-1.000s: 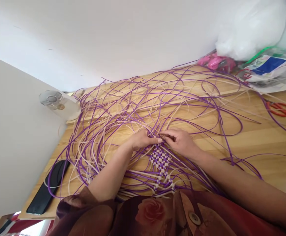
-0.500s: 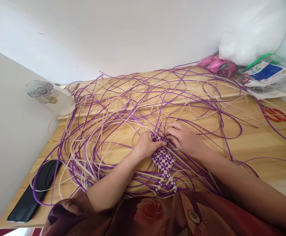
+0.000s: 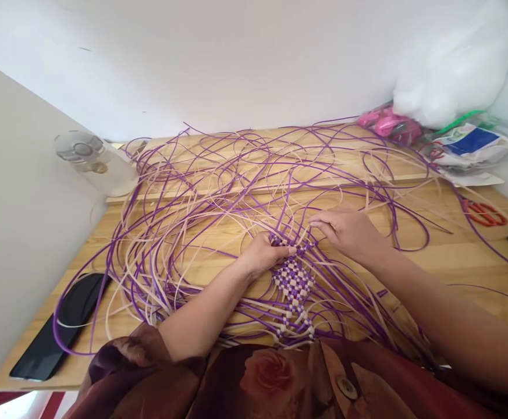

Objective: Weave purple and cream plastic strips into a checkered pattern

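Note:
A woven piece (image 3: 295, 282) of purple and cream strands in a checked pattern lies on the table in front of my body. My left hand (image 3: 266, 254) grips its upper part, thumb on top and fingers behind. Up and to the right of the weave, my right hand (image 3: 345, 230) is closed in a pinch on a cream strand (image 3: 305, 234) that runs up out of the woven part. Long loose strands (image 3: 179, 215) fan out from the piece to the left, the back and the right. The tips of my left fingers are hidden under the weave.
A black phone (image 3: 46, 343) lies at the left edge of the wooden table (image 3: 437, 256). At the back left leans a clear plastic container (image 3: 100, 166). Orange-handled scissors (image 3: 485, 213) rest at right, below a pink bundle (image 3: 387, 123) and plastic bags (image 3: 472, 142).
My right hand has moved from beside my left thumb up and to the right, drawing a cream strand away from the weave. My left hand keeps its hold.

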The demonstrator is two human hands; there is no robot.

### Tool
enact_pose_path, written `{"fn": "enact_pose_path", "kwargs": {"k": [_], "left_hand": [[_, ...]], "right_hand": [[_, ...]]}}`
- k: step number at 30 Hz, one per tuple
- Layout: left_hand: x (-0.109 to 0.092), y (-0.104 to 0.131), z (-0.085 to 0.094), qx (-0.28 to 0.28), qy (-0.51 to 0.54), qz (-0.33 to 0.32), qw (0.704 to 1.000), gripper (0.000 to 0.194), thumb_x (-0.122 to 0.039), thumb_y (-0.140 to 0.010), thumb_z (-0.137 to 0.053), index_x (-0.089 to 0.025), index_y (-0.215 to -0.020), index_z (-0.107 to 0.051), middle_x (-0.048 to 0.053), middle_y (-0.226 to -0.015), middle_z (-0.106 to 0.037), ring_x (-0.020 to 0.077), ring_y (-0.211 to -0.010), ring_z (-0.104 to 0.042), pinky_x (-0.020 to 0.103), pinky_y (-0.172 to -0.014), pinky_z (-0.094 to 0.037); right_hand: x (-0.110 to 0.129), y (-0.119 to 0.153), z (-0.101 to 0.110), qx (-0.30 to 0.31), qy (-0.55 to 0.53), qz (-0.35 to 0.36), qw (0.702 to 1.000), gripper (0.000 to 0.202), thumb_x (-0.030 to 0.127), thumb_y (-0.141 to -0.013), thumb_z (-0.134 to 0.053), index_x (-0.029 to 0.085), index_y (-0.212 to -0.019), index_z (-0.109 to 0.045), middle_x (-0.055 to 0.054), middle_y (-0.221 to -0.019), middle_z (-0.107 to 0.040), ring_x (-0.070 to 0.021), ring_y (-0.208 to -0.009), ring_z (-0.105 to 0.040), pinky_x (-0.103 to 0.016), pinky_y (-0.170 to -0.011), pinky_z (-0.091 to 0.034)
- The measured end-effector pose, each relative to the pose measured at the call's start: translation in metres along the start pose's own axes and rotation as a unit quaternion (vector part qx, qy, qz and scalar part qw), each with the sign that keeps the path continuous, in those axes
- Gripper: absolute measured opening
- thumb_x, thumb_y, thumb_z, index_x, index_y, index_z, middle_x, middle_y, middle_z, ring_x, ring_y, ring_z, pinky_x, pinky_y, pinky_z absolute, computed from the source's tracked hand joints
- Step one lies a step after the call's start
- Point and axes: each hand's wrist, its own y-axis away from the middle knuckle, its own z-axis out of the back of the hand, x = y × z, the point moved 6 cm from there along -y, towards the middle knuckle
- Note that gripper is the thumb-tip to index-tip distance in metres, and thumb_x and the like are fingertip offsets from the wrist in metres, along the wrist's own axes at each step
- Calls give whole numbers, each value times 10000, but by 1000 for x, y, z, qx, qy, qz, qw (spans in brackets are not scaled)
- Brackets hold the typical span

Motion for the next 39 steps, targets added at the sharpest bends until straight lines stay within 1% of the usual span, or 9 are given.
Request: {"fn": "enact_pose_path", "kwargs": {"k": [6,10,14,17,22,28,34,36,39], "left_hand": [[2,0,2,-27,6,17,999,296,-223,-485,-861,-121,-719,-710,20,-688,-689,106,-582,-577,252,-644,-460],[2,-1,3,-36,-3,4,999,262,-219,-512,-840,-130,-731,-727,24,-719,-702,113,-606,-591,258,-677,-469],[0,1,2,-31,0,-9,999,237,-206,-533,-817,-130,-742,-734,25,-736,-710,115,-626,-597,257,-696,-468],[0,1,2,-27,1,-10,1000,258,-224,-548,-817,-126,-772,-734,42,-768,-718,136,-674,-623,272,-734,-474],[2,2,5,-27,7,8,1000,363,-360,-589,-831,-116,-839,-735,61,-783,-717,137,-659,-617,270,-701,-462],[-2,5,3,-13,-24,-12,1000,388,-391,-589,-840,-115,-840,-736,61,-786,-712,131,-660,-608,255,-665,-448],[-3,7,3,-69,-111,-33,991,272,-300,-572,-824,-129,-760,-727,25,-712,-685,122,-612,-582,243,-596,-438],[-5,7,3,-69,-113,-53,990,236,-268,-589,-801,-132,-768,-730,22,-731,-695,125,-630,-592,247,-623,-455],[-5,6,2,-53,-93,-72,992,239,-243,-592,-790,-135,-799,-737,22,-761,-709,130,-648,-605,258,-666,-476]], "right_hand": [[-5,18,2,-45,47,-77,995,267,258,-929,-479,192,-1007,-726,-93,-983,-723,-245,-873,-649,-331,-744,-451],[21,26,-10,42,-110,-148,982,269,253,-904,-469,209,-992,-720,-51,-791,-717,-201,-693,-657,-297,-636,-474],[41,40,-40,154,-375,-303,862,445,223,-934,-397,187,-1365,-500,-31,-732,-670,-154,-555,-639,-251,-519,-506],[55,46,-51,191,-482,-369,771,565,194,-952,-384,212,-1503,-258,-27,-718,-657,-151,-549,-647,-228,-492,-518],[66,46,-60,214,-563,-402,690,604,166,-961,-376,277,-1504,-137,-22,-681,-666,-158,-544,-663,-203,-472,-511],[65,45,-73,238,-553,-394,694,393,179,-945,-395,248,-1326,-331,-12,-651,-655,-167,-528,-666,-174,-409,-469],[68,42,-69,269,-535,-363,714,249,172,-926,-421,232,-1163,-375,-1,-677,-658,-162,-548,-674,-185,-435,-489],[61,39,-63,292,-499,-342,741,217,193,-925,-443,214,-1141,-421,-9,-687,-660,-155,-562,-674,-185,-455,-497],[39,29,-49,261,-396,-301,827,163,218,-907,-476,169,-1035,-564,-26,-715,-654,-127,-551,-653,-162,-440,-467]]}}
